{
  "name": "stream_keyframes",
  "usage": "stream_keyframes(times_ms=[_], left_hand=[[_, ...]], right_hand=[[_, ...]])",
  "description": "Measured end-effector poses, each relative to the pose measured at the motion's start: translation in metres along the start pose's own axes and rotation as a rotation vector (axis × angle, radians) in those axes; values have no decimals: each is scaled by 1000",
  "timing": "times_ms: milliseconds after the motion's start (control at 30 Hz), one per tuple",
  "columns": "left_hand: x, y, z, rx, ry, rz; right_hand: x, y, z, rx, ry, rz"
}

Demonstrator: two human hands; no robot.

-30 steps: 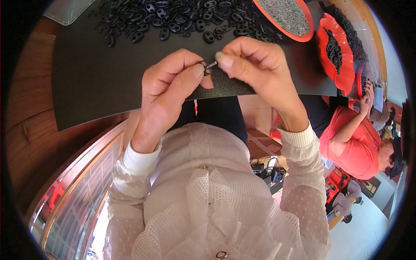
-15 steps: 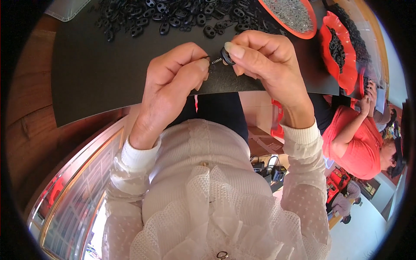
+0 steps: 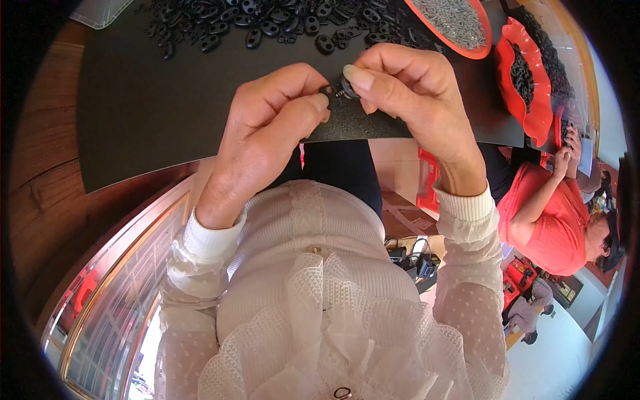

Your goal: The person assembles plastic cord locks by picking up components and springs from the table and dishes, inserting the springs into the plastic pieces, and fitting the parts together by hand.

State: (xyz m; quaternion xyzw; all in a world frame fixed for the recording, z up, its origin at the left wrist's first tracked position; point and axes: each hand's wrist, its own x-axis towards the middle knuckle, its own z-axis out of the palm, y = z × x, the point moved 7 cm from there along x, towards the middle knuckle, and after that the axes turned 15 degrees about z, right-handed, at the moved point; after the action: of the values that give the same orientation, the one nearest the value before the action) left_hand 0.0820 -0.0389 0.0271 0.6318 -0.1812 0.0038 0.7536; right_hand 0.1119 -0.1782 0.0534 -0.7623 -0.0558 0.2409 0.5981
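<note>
My left hand [image 3: 270,123] and my right hand [image 3: 400,90] meet over the near edge of a black mat [image 3: 153,113]. Between their fingertips sits a small black plastic part [image 3: 345,87] with a thin metal screw [image 3: 333,93] in it. The right thumb and forefinger pinch the black part. The left fingertips press on the screw end, which is mostly hidden by the fingers. White lace sleeves cover both forearms.
A heap of small black plastic parts [image 3: 267,20] lies at the mat's far side. A round orange tray [image 3: 453,23] holds small metal pieces, and an orange scalloped dish [image 3: 527,73] holds black parts. A person in a red top [image 3: 553,213] sits at the right.
Both hands have moved slightly away from me along the mat. The screw, seen clearly between the fingers before, now sits in the black part and is mostly covered.
</note>
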Motion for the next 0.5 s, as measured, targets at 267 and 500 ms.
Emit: stream_keyframes(times_ms=[267, 500], left_hand=[[1, 0, 0, -15, 1, -26], [1, -4, 1, -88, -34, -74]], right_hand=[[1, 1, 4, -33, -13, -54], [0, -2, 7, -11, -39, -99]])
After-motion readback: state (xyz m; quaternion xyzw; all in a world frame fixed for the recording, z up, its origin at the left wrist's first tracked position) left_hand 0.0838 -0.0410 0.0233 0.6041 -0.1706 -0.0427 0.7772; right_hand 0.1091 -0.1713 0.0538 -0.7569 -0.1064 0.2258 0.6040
